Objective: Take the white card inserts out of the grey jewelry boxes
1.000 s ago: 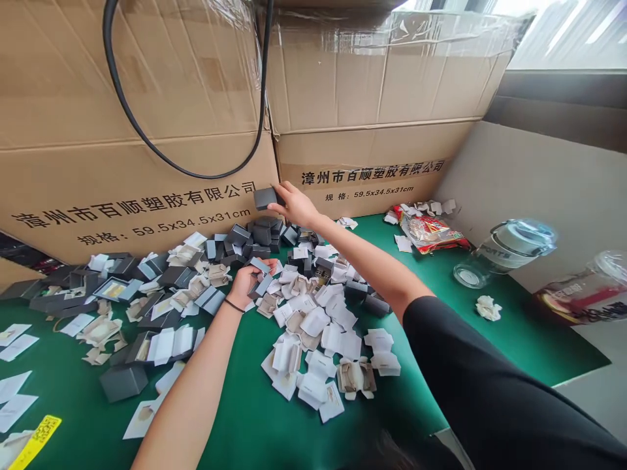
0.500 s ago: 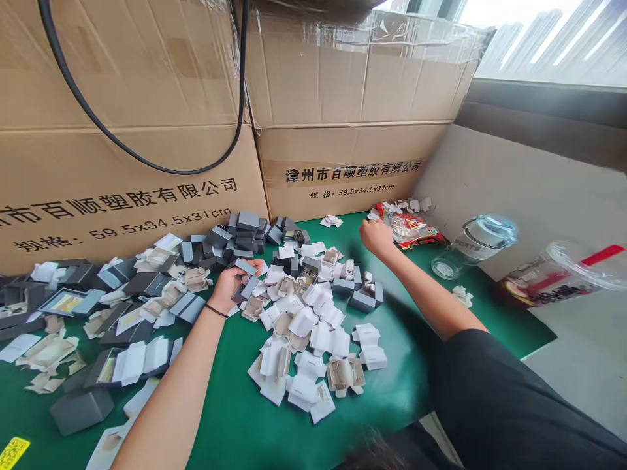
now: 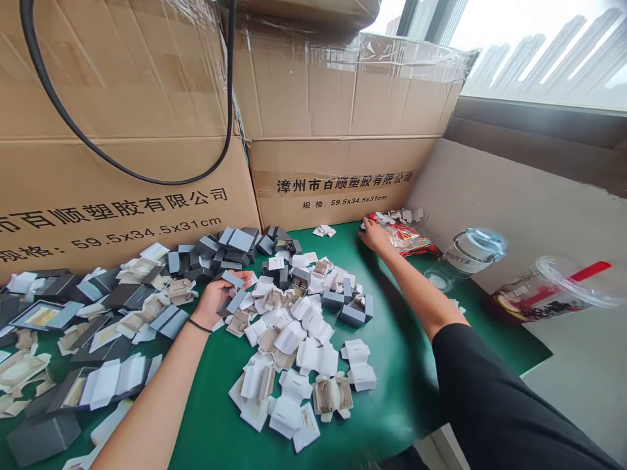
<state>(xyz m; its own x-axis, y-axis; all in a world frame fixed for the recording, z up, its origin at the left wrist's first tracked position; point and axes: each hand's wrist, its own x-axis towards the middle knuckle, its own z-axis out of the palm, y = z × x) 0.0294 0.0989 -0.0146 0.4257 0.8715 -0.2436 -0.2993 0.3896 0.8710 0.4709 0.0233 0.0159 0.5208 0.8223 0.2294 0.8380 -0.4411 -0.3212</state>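
Note:
My left hand [image 3: 214, 301] is closed around a small grey box [image 3: 235, 297], which looks opened, at the left edge of the heap of white folded card inserts [image 3: 294, 336]. Far across the mat, my right hand [image 3: 376, 236] reaches to the left end of a red and clear snack bag [image 3: 409, 238]. Its fingers look stretched out and loosely apart, with small white card scraps [image 3: 404, 215] close by; the fingertips are partly hidden. More grey boxes [image 3: 240, 240] are piled behind my left hand.
Open dark boxes and torn inserts [image 3: 122, 320] spread over the left of the green mat [image 3: 392, 405]. Large cardboard cartons [image 3: 337, 163] wall off the back, with a black cable [image 3: 147, 177] hanging in front. A clear bottle [image 3: 465, 254] and a plastic cup [image 3: 548, 290] stand at right.
The view has shifted a little, so the scene sits lower and further left. My right hand has flattened and stretched beside the snack bag. My left hand keeps hold of the grey box.

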